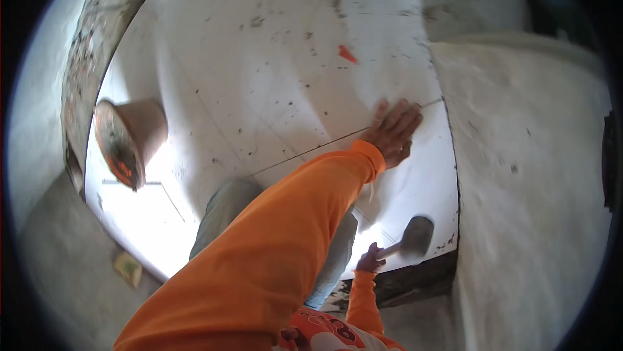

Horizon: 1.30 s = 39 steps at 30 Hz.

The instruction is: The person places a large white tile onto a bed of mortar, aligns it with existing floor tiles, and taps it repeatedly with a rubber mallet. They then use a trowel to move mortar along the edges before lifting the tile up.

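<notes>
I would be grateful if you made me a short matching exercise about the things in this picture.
1. mallet
2. left hand
3. bucket
4. small wedge-shaped piece

A. orange-red
B. at the picture's left side
C. gripped by the right hand
D. laid on white tiles

Pairs: 1-C, 2-D, 3-B, 4-A.

Looks like a bldg. site, prob. a rm. mid-reno: white tiles (272, 59) w/ thin dark seams betw. them, dirt specks & smudges all over. Tiling stops at a rough, dark gap (422, 279) nr. bottom rt. Patchy grey wall (525, 176) on the rt.; rough, pitted strip (97, 33) upper left. Kit fits too: mallet (416, 235) w/ dark head, plus grubby brown bucket (146, 127).
</notes>
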Available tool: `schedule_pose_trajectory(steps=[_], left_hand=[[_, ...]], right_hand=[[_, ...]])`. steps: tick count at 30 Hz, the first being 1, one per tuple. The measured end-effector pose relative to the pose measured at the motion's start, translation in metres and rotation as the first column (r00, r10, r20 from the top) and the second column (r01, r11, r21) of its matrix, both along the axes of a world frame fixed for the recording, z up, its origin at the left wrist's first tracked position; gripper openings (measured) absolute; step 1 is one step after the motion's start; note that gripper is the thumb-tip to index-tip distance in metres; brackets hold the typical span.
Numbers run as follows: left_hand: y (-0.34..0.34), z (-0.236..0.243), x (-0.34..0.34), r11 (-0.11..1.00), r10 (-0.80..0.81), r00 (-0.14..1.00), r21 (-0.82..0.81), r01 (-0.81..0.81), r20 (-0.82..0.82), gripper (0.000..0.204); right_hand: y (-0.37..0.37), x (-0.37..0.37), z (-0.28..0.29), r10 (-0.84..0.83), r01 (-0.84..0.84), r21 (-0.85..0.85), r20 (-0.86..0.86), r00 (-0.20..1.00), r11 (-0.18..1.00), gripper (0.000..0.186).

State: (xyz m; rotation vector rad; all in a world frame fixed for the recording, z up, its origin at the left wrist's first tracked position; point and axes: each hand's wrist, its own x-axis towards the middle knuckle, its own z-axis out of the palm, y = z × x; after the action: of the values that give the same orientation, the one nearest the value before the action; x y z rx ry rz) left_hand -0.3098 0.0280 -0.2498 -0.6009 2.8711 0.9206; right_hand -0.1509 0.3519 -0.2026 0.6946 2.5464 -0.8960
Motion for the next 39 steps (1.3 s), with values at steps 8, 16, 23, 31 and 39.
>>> schedule_pose_trajectory(steps=[8,16,23,31,39], left_hand=[[0.002,-0.004,0.002,0.958,0.095,0.992,-0.264,-0.113,-0.08,0.051],[-0.009,-0.018,0.016,0.933,-0.036,0.998,-0.36,0.017,-0.047,0.053],[-0.02,-0.011,0.078,0.939,-0.005,0.988,-0.34,0.058,0.156,0.055],[-0.022,-0.01,0.084,0.94,-0.027,0.982,-0.329,0.089,0.189,0.058],[-0.021,-0.016,0.078,0.956,0.007,0.996,-0.293,0.02,0.091,0.056]], right_hand=[[0.02,-0.025,0.009,0.522,-0.535,-0.042,0.298,0.799,0.843,0.032],[-0.053,-0.091,0.017,0.526,-0.442,-0.291,0.375,0.763,0.848,0.021],[-0.037,-0.09,0.012,0.539,-0.467,-0.272,0.35,0.766,0.841,0.012],[0.015,-0.065,-0.008,0.663,-0.557,-0.368,0.501,0.555,0.744,0.038],[-0.011,-0.075,0.006,0.79,-0.731,-0.301,0.262,0.554,0.612,0.034]])
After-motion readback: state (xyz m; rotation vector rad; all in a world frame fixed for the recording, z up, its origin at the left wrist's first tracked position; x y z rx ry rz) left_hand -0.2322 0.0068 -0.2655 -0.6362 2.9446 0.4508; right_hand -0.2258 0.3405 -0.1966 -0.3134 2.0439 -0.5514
